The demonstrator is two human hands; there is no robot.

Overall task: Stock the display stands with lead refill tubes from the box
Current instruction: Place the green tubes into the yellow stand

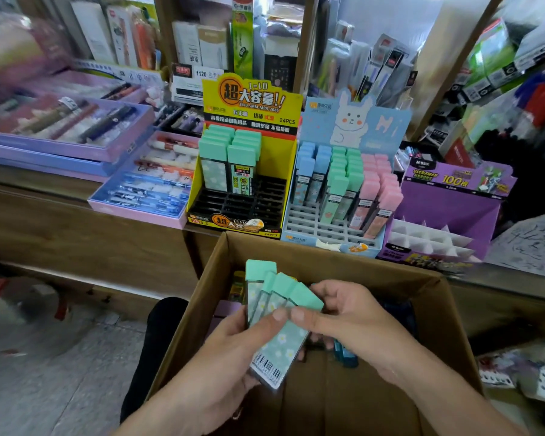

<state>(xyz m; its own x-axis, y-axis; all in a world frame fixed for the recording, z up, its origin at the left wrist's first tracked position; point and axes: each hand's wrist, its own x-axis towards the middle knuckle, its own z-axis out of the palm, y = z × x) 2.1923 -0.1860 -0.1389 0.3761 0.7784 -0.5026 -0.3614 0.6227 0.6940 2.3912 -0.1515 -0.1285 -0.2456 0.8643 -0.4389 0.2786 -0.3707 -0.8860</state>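
Observation:
Over the open cardboard box (299, 250), my left hand (243, 338) holds a fanned bunch of mint-capped lead refill tubes (280, 341) with daisy print. My right hand (346, 316) pinches the rightmost tube of the bunch at its cap end. On the counter stands a yellow display stand (283, 158) with several mint tubes at its back and bare black slots in front. To its right, a blue rabbit stand (387, 127) holds blue, mint and pink tubes (346, 180) above unfilled grey slots.
A purple display stand (447, 209) with white dividers sits at the right. Pink and purple trays of pens (142, 184) lie left on the wooden counter (60, 202). More tubes lie deeper in the box. Shelves of stationery rise behind.

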